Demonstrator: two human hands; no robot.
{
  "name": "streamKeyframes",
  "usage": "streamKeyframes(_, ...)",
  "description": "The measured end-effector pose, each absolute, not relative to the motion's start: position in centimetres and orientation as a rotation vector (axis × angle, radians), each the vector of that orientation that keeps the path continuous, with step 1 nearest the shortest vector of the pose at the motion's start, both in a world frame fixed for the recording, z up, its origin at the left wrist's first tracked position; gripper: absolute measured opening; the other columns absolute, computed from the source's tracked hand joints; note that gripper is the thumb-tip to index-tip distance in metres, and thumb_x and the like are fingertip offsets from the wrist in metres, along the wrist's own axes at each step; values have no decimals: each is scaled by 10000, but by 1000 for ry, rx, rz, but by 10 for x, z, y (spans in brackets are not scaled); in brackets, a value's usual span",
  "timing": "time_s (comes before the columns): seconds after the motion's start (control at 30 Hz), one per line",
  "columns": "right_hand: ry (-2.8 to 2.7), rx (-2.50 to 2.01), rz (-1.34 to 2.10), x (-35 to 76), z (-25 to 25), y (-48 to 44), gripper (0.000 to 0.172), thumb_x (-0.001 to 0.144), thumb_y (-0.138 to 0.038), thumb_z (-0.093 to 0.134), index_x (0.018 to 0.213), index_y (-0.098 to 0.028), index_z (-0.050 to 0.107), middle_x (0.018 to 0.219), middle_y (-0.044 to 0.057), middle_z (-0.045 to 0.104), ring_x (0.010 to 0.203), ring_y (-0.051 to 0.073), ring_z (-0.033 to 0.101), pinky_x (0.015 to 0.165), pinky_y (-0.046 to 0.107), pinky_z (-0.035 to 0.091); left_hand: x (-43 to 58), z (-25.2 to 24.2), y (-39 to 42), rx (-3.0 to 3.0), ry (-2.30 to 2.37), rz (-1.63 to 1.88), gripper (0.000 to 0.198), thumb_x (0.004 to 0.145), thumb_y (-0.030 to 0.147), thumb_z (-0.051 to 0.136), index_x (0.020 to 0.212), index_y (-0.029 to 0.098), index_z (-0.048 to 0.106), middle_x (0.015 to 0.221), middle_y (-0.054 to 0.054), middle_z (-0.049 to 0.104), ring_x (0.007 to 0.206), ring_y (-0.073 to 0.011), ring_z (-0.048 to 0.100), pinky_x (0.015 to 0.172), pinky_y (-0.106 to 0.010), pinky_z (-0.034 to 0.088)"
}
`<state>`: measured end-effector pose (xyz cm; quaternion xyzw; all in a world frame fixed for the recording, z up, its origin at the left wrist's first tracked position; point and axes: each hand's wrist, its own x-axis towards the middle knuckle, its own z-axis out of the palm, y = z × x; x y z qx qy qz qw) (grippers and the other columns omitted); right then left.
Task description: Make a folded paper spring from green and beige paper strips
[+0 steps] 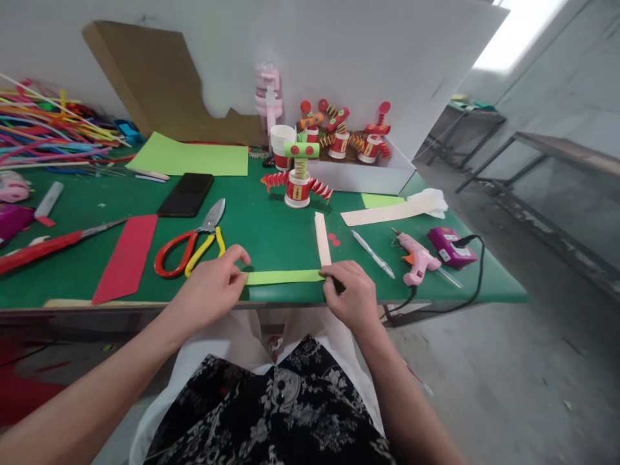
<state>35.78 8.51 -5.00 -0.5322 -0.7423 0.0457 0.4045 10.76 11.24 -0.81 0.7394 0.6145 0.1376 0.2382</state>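
Observation:
A narrow lime-green paper strip stretches between my hands at the table's front edge. My left hand pinches its left end, close to the scissors with one red and one yellow handle. The right end is pinched between thumb and finger of my right hand. Just behind that hand, a pale peach paper strip lies on the table, its near end meeting the green one. Two small red paper discs and a white pen lie to the right of it.
Paper-cup figures stand mid-table and in a white box. To the right are a pink glue gun and a corded purple box. Leftward lie a phone, red paper, red-handled scissors and pipe cleaners.

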Motion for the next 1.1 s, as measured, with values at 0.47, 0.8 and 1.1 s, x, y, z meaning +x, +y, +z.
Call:
streamKeyframes(0.47,-1884,-1352,105,357,-49,84,245,818,-96,499,824,-221,710,845,40,750,824,212,660,762,333,532,111,-9,113,2182,1741,268,198,832,219,429,1015,248,498,522,53,514,492,-188,467,546,-286,264)
streamKeyframes(0.8,-1937,-1314,118,361,-51,82,302,794,-69,509,892,-221,751,922,56,757,909,224,669,845,360,557,100,-5,106,2302,1944,157,280,878,306,428,1112,232,564,589,-19,601,538,-253,572,485,-304,303)
streamKeyframes(1.1,-2011,-1235,48,366,-50,81,311,798,-69,495,920,-193,752,953,78,764,909,227,681,836,368,575,187,-32,72,2867,1443,478,767,977,612,189,1413,50,474,1502,-175,484,1436,-334,361,1162,-564,261)
